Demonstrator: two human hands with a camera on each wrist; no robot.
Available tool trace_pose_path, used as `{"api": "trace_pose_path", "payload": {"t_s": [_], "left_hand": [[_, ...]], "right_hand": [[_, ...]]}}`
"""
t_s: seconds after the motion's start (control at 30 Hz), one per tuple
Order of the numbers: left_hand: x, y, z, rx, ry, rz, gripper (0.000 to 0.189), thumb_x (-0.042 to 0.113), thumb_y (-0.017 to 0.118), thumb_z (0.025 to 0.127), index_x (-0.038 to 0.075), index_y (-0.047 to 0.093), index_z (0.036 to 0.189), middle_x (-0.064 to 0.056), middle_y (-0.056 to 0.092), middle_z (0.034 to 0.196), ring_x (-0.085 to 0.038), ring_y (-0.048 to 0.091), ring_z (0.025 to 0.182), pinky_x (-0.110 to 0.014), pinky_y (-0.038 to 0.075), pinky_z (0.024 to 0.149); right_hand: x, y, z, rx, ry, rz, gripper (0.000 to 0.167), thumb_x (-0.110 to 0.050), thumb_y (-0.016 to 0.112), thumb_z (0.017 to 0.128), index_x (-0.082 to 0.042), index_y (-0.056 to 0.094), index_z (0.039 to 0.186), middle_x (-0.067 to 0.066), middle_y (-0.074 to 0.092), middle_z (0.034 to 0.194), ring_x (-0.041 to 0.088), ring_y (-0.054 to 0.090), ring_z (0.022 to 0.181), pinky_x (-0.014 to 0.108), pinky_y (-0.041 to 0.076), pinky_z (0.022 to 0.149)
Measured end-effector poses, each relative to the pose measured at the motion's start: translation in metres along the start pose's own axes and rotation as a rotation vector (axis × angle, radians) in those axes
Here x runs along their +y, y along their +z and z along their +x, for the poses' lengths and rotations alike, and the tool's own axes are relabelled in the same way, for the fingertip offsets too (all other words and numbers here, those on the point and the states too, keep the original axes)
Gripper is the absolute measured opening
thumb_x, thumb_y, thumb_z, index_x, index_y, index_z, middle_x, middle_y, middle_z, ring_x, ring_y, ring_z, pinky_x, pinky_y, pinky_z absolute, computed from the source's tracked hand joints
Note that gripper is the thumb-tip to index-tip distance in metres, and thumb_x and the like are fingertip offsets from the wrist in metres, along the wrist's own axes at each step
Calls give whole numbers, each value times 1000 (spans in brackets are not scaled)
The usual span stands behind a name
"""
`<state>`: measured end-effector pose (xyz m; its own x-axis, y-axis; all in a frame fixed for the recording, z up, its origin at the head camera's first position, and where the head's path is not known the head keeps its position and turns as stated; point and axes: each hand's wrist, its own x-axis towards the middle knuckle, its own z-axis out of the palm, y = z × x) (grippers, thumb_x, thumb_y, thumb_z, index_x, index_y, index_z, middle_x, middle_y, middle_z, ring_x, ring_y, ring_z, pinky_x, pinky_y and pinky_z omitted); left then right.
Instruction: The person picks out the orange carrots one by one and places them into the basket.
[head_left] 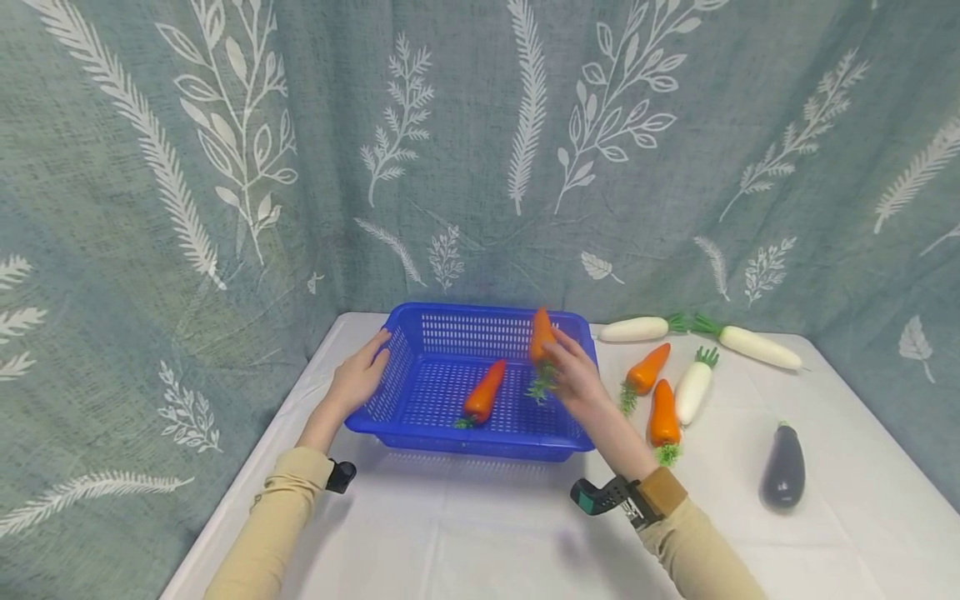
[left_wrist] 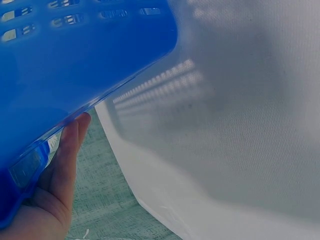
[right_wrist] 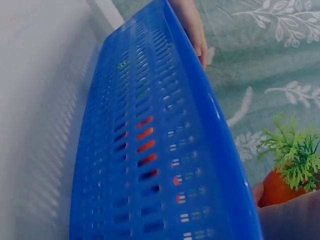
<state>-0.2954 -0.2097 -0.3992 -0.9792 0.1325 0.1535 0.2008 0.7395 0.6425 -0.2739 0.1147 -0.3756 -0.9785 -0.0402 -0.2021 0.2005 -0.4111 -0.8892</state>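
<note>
Head view: a carrot is pinched by the right hand above the right part of a blue basket; another carrot lies inside. The left hand, fingers straight, touches the left rim. Radishes and an eggplant lie right.

The orange carrot, with feathery green leaves, is held over the right part of the blue basket, a rectangular, perforated one standing upright.
</note>
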Motion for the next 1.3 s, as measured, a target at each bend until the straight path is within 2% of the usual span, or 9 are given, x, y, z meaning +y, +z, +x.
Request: {"api": "trace_pose_path", "payload": {"t_s": [0.17,0.43,0.63,0.7,0.77,0.9,0.97,1.13,1.3], "left_hand": [[0,0,-1,2,3,-1,48,19,30,107,-3,31,150,-21,26,156,-43,27,140,-57,22,114],[2,0,-2,16,12,10,48,17,31,106,-6,32,149,-22,27,155,-44,28,140,-57,22,114],[3,1,-2,20,9,10,48,16,31,106,-6,33,148,-21,28,155,-43,28,140,-57,22,114],[3,1,-2,19,9,9,48,16,31,106,-6,33,148,-21,28,155,-43,28,140,-57,22,114],[2,1,-1,18,7,10,48,17,31,106,-5,33,148,-21,27,155,-43,28,140,-56,22,114],[3,0,-2,13,2,8,48,18,30,106,-4,32,149,-21,27,156,-43,28,140,-56,22,114],[3,0,-2,10,-1,5,48,18,30,106,-4,32,149,-20,27,156,-43,28,140,-56,22,114],[4,-1,-3,2,-11,0,48,18,30,107,-3,32,150,-19,26,156,-43,27,141,-57,21,114],[2,-1,-2,-1,-16,-10,48,19,30,107,-2,31,150,-19,25,157,-42,27,141,-57,21,115]], "right_hand": [[6,9,5,20,2,50,58,-10,51,100,-7,28,153,-10,61,76,5,52,57,23,47,64],[21,21,7,51,-27,42,53,-7,54,97,-4,37,148,-6,63,81,7,58,70,23,46,67],[32,24,9,101,31,-16,51,-9,57,96,-4,43,145,6,63,107,15,55,88,36,42,83],[35,25,10,113,48,-46,51,-8,58,95,-4,44,145,9,62,112,17,54,90,39,41,84],[36,26,11,119,57,-76,52,-8,59,95,-2,44,144,9,63,109,17,53,88,37,42,80],[39,29,10,109,72,-116,52,-6,60,93,0,45,143,0,61,89,12,48,72,25,39,63],[40,32,9,107,91,-143,53,-6,61,93,0,45,142,2,63,90,10,45,65,23,37,60],[41,35,10,122,152,-203,54,-9,63,92,-3,46,143,7,62,104,13,41,65,26,34,65],[43,34,11,134,170,-234,53,-10,65,91,-2,48,141,6,62,101,12,36,60,25,32,62]]}}
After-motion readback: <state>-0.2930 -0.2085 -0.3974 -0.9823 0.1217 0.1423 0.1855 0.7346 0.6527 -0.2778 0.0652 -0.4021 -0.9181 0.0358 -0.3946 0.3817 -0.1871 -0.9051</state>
